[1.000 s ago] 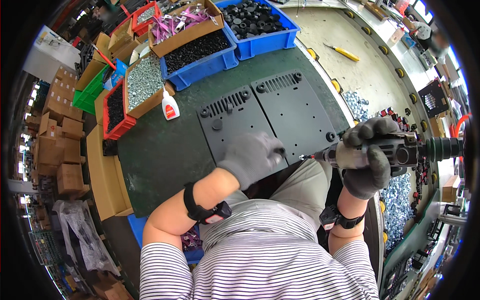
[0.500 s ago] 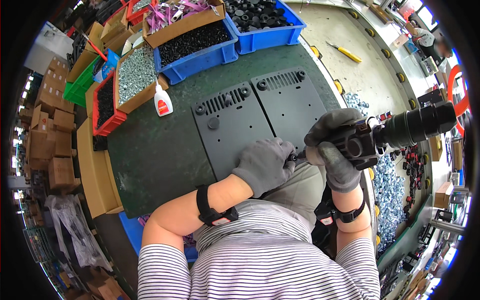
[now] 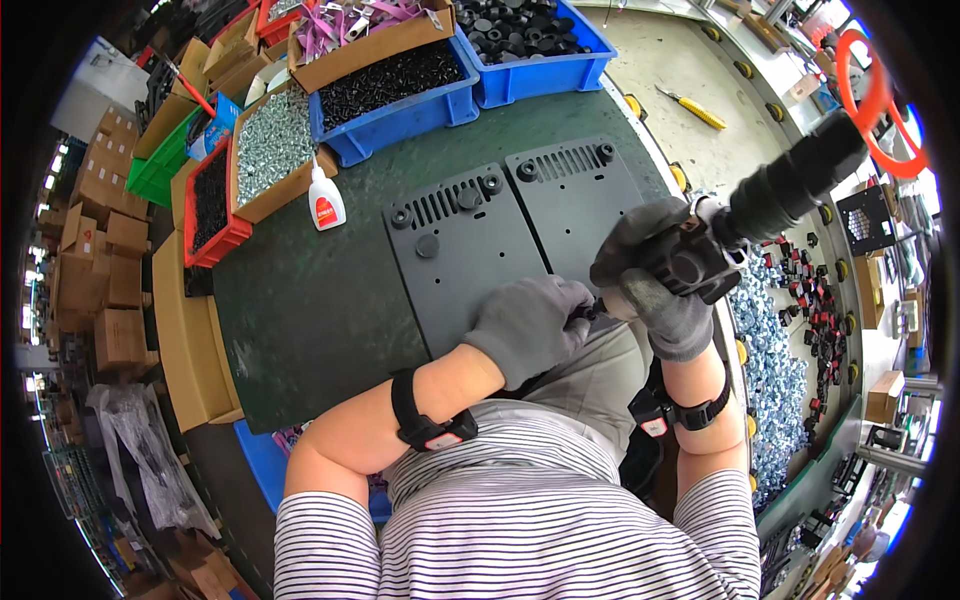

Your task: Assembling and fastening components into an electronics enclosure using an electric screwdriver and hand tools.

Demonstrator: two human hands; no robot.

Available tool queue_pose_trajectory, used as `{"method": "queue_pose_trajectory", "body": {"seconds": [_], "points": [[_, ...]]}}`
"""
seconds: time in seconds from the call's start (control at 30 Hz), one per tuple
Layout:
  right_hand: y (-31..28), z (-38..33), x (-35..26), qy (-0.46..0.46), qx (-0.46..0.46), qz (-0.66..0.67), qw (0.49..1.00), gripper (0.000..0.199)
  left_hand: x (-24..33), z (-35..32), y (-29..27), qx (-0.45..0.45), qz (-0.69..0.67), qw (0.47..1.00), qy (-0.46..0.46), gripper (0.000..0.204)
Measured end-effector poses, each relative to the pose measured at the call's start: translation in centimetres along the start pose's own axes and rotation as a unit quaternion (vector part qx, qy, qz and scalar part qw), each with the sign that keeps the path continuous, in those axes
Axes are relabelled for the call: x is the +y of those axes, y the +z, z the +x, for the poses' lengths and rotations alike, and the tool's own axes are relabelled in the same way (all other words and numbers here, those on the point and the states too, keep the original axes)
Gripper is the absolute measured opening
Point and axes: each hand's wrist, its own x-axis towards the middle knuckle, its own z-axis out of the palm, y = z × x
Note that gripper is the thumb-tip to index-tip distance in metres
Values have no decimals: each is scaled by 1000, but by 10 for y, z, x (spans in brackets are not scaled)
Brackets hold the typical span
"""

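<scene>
My right hand [image 3: 652, 285], in a grey glove, grips a dark power screwdriver [image 3: 700, 255], whose long black body slants up to the right. Its nose points left toward my gloved left hand [image 3: 532, 328], which is closed at the near edge of the plates. The left fingertips pinch a small black part [image 3: 592, 308] at the driver's tip; its exact kind is mostly hidden. Two dark slotted plates, a left plate [image 3: 470, 270] and a right plate [image 3: 580, 210], lie side by side. On the left one rest two loose round black caps, one [image 3: 427, 246] lower, another [image 3: 468, 199] at the slots.
A white glue bottle [image 3: 326, 203] stands left of the plates. Beyond are blue bins [image 3: 410, 118] of black parts, a box of silvery screws [image 3: 275, 140] and a red bin [image 3: 222, 235]. A yellow-handled cutter [image 3: 695, 108] lies far right; a red coiled hose [image 3: 865, 110] hangs by the driver.
The driver's rear end has swung up and my right hand has shifted slightly left. The cap at the slots has tipped over and shows its round face. My left hand has barely moved.
</scene>
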Motion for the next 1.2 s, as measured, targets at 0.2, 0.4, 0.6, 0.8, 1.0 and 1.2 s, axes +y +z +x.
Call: {"method": "queue_pose_trajectory", "body": {"seconds": [0.2, 0.4, 0.6, 0.8, 1.0, 1.2], "points": [[-1, -1, -28, 48, 5, 88, 995, 41, -26, 13, -33, 64, -613, 762, -201, 26], [8, -7, -42, -92, 47, 199, 975, 48, -46, -19, -61, -59, -747, 621, -229, 27], [29, -2, -32, -154, 56, 202, 966, 46, -46, -34, -50, -29, -749, 623, -225, 33], [43, 10, -27, -192, 50, 207, 958, 47, -56, -47, -48, -67, -826, 543, -137, 32], [52, 14, -23, -191, 55, 173, 965, 49, -54, -55, -46, -96, -852, 505, -104, 32], [26, 20, -21, -207, -105, 315, 920, 41, -48, -52, -47, -177, -859, 470, -96, 33]]}}
